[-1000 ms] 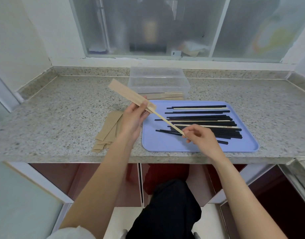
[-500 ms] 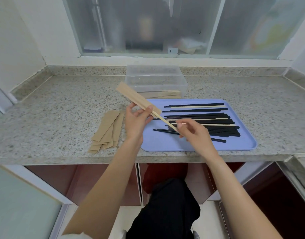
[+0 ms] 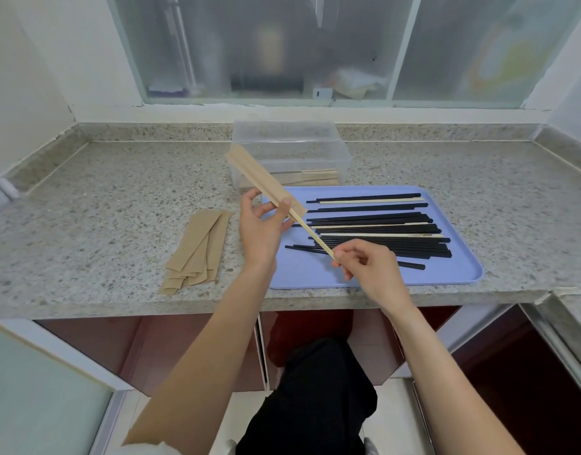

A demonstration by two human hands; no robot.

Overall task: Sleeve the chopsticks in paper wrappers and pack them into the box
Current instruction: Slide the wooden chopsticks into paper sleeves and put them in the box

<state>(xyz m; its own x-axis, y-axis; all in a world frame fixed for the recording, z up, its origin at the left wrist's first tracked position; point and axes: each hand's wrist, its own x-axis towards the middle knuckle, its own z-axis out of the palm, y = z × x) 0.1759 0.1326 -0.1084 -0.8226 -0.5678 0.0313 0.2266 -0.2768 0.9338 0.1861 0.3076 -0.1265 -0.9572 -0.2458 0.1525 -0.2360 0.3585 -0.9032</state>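
The left hand (image 3: 261,229) pinches a paper wrapper (image 3: 264,182) near its open end, tilted above the desk (image 3: 118,205). The right hand (image 3: 369,269) pinches the near tip of a pale chopstick (image 3: 317,239) whose far part sits inside that wrapper. Beneath both grips lies the blue tray (image 3: 315,274) of loose chopsticks (image 3: 381,226); the clear box (image 3: 290,152) stands beyond, spare wrappers (image 3: 198,249) left of the left hand.

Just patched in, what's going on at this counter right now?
A person is sleeving chopsticks. The left hand holds a paper wrapper up over the blue tray, while the right hand pinches the end of a light chopstick partly inside it. Loose chopsticks lie on the tray, spare wrappers beside it, and sleeved ones in the clear box.
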